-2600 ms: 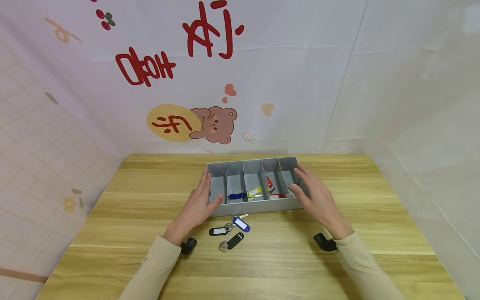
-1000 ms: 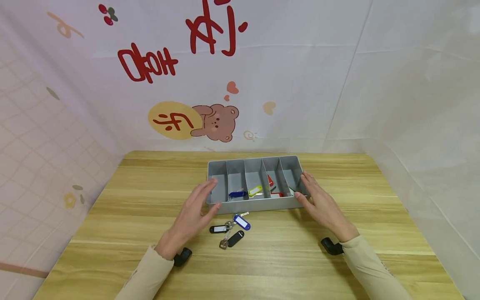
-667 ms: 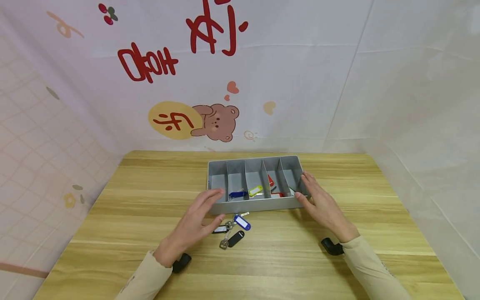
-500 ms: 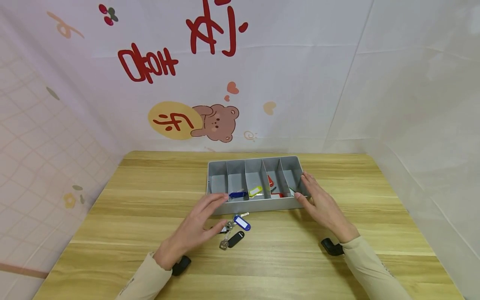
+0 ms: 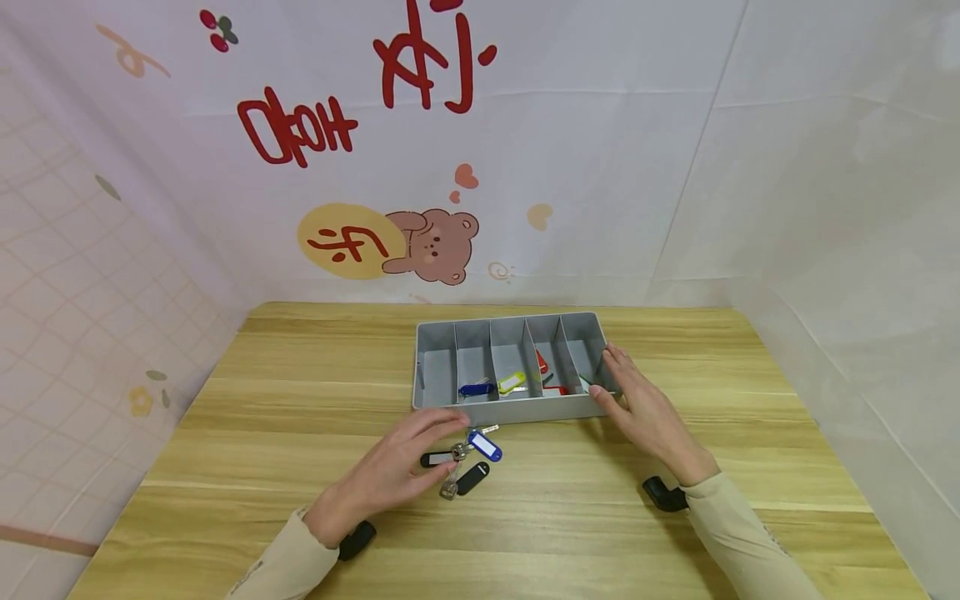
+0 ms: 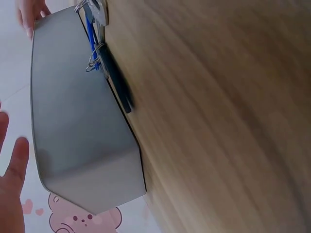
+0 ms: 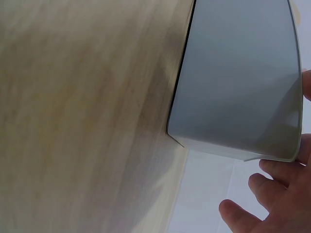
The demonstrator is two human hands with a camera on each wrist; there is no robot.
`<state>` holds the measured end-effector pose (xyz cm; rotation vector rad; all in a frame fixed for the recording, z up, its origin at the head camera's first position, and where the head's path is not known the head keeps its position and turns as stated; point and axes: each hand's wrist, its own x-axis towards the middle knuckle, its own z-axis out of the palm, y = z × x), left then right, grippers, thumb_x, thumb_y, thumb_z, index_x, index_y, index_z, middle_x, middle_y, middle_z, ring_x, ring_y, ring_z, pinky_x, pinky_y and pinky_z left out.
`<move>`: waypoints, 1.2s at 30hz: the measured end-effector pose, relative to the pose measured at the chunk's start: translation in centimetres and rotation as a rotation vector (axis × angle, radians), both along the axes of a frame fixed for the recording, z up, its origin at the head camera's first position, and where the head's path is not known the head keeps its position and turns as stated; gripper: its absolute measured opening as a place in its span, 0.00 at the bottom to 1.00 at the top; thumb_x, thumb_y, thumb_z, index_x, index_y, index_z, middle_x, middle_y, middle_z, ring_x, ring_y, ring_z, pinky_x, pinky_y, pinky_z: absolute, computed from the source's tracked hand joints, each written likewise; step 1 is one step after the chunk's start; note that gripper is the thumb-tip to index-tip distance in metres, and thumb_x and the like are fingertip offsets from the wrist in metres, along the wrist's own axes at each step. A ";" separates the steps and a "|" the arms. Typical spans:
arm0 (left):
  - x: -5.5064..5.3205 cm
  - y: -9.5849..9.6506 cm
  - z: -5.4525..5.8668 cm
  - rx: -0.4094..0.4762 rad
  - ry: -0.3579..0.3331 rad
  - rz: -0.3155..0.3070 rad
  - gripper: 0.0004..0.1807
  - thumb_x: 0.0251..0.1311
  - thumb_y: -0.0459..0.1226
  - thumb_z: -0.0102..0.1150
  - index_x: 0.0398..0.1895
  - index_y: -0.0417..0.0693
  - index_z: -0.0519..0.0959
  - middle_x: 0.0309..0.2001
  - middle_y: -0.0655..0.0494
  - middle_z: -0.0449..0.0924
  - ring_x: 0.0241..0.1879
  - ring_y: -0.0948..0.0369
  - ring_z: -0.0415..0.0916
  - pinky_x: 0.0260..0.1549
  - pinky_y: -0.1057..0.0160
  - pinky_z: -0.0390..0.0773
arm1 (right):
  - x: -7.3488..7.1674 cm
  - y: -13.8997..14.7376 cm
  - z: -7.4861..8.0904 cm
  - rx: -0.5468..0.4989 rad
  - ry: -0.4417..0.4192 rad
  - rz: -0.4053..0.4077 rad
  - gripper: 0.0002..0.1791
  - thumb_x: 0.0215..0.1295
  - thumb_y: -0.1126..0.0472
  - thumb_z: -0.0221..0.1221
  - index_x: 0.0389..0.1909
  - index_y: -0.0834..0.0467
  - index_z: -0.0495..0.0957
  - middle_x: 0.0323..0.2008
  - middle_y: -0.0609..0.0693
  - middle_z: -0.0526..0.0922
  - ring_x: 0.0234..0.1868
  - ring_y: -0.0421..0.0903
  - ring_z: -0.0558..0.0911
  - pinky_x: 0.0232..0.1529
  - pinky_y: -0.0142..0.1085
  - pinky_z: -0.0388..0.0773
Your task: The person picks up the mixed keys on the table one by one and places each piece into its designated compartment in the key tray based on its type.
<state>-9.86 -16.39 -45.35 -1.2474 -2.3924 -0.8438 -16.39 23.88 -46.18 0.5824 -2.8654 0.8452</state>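
Observation:
A grey divided box stands on the table. In front of it lie keys with tags: a blue key tag, a black key tag with a white label, and a second black key tag. My left hand hovers over the left side of these keys, fingers loosely spread, holding nothing. My right hand rests at the box's right end, thumb by the front rim, other fingers along the end wall. In the right wrist view, fingers touch the box's end, relaxed and apart.
Inside the compartments lie a dark blue tag, a yellow tag and red tags. The rightmost compartment holds something partly hidden. The wooden table meets a printed white backdrop behind the box.
Both hands first lay at the box's ends. The left hand has let go and moved down and right, to the loose keys. The right hand has slid slightly toward me, staying at the box.

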 end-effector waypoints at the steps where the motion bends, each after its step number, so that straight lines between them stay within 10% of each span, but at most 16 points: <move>1: 0.0 0.0 0.0 -0.013 -0.016 0.001 0.33 0.59 0.37 0.74 0.69 0.46 0.76 0.66 0.54 0.76 0.65 0.56 0.73 0.64 0.54 0.74 | 0.0 0.0 0.0 0.000 0.000 -0.001 0.42 0.79 0.43 0.53 0.80 0.67 0.55 0.81 0.60 0.53 0.80 0.63 0.53 0.73 0.64 0.56; 17: -0.1 -0.7 -0.6 -0.180 -0.303 -0.014 0.27 0.67 0.39 0.69 0.68 0.44 0.77 0.64 0.56 0.79 0.63 0.58 0.75 0.61 0.50 0.77 | 0.0 0.0 0.1 0.008 -0.016 -0.006 0.42 0.80 0.42 0.52 0.79 0.68 0.55 0.81 0.59 0.52 0.80 0.63 0.53 0.73 0.64 0.56; 36: -1.7 -1.0 -0.7 -0.262 -0.360 -0.089 0.19 0.68 0.36 0.67 0.61 0.45 0.83 0.58 0.55 0.82 0.59 0.59 0.77 0.62 0.56 0.76 | 0.2 0.0 0.3 0.005 -0.036 -0.008 0.42 0.79 0.41 0.52 0.79 0.68 0.57 0.82 0.57 0.51 0.81 0.62 0.52 0.73 0.63 0.57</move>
